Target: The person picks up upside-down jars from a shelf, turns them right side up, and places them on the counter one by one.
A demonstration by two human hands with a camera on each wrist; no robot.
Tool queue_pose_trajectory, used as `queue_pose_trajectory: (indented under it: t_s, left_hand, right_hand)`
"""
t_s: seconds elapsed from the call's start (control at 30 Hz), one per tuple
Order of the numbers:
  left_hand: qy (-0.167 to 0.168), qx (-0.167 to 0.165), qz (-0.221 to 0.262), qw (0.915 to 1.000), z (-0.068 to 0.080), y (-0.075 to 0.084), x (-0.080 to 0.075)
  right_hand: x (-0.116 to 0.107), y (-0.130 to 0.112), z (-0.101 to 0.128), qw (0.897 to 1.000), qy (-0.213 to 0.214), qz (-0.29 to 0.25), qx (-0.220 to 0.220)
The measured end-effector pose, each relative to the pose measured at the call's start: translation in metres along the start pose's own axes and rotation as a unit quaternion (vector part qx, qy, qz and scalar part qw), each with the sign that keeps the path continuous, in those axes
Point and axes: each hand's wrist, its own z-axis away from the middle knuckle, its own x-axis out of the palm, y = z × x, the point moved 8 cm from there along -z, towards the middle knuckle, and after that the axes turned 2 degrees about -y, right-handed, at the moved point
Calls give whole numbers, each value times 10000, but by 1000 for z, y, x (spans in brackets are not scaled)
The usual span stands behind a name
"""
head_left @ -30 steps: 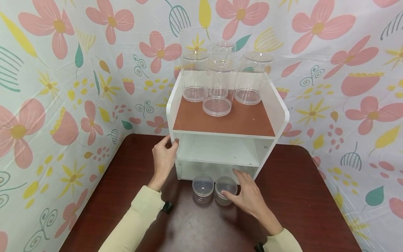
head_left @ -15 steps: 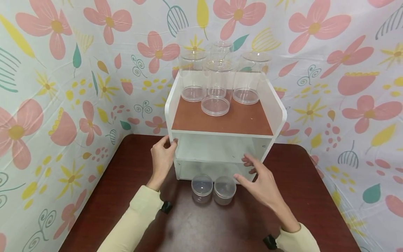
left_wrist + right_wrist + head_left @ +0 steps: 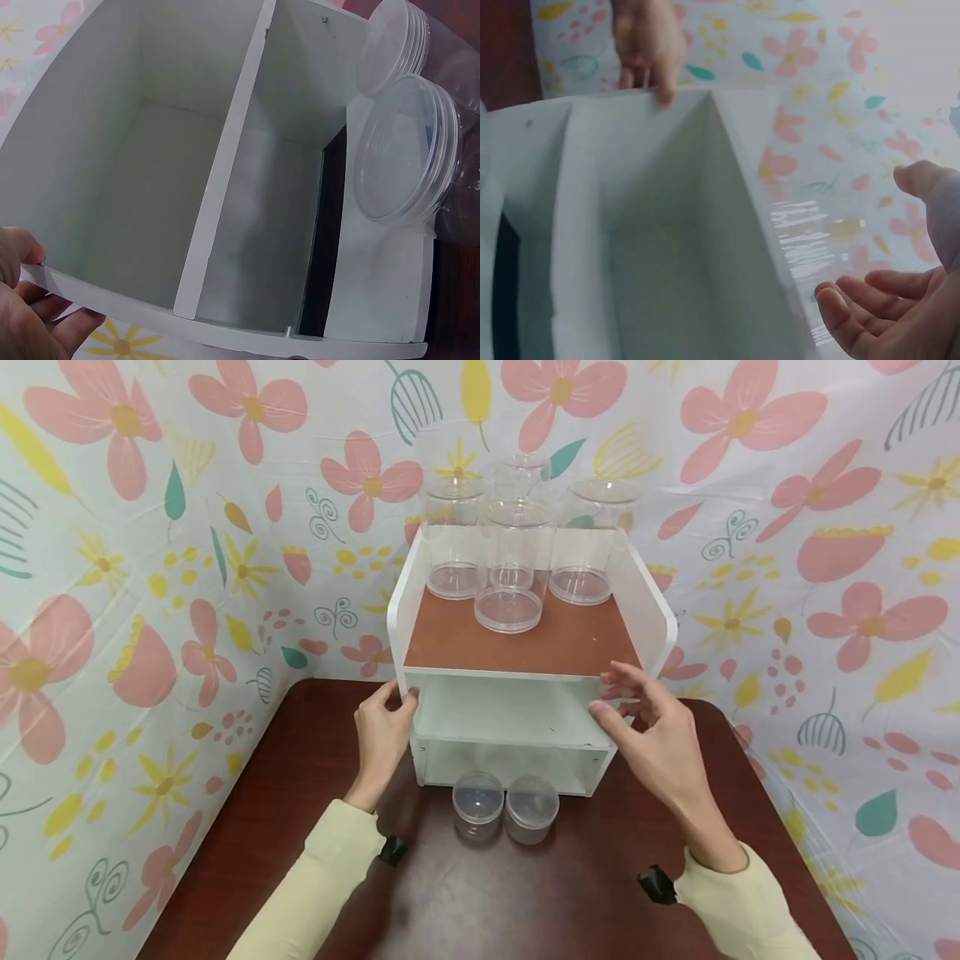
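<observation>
A small white shelf unit (image 3: 495, 673) with a brown top board stands on the table. My left hand (image 3: 384, 735) grips the front edge of its left side panel, thumb inside and fingers outside in the left wrist view. My right hand (image 3: 663, 743) is raised before the upper right front of the unit, fingers loosely bent and nothing in them. In the right wrist view its thumb and fingers are apart. Two short clear jars with lids, the left jar (image 3: 478, 810) and the right jar (image 3: 532, 814), stand side by side at the unit's foot.
Several clear cylindrical jars stand on the top board, a tall jar (image 3: 508, 610) foremost. Below the board are a middle compartment (image 3: 495, 710) and a lower compartment (image 3: 510, 764). The dark red table (image 3: 465, 902) backs onto a floral curtain (image 3: 262, 527).
My right hand has left the right short jar and risen up and to the right, past the lower compartment. The left hand keeps its grip on the side panel. The view shifts slightly.
</observation>
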Motion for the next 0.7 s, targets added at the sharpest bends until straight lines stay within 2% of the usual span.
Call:
queue_pose_trajectory:
  t_s: [0.17,0.3,0.7]
  left_hand:
    - [-4,16,37,10000,0,-1,0]
    - [-13,29,29,10000,-1,-1,1]
    - [3,139,26,9999,0,-1,2]
  right_hand:
    - [-8,-5,-18,9993,161,-225,248]
    - [-11,-6,-33,9988,195,-188,411]
    - [5,-13,-81,9977,5,-244,632]
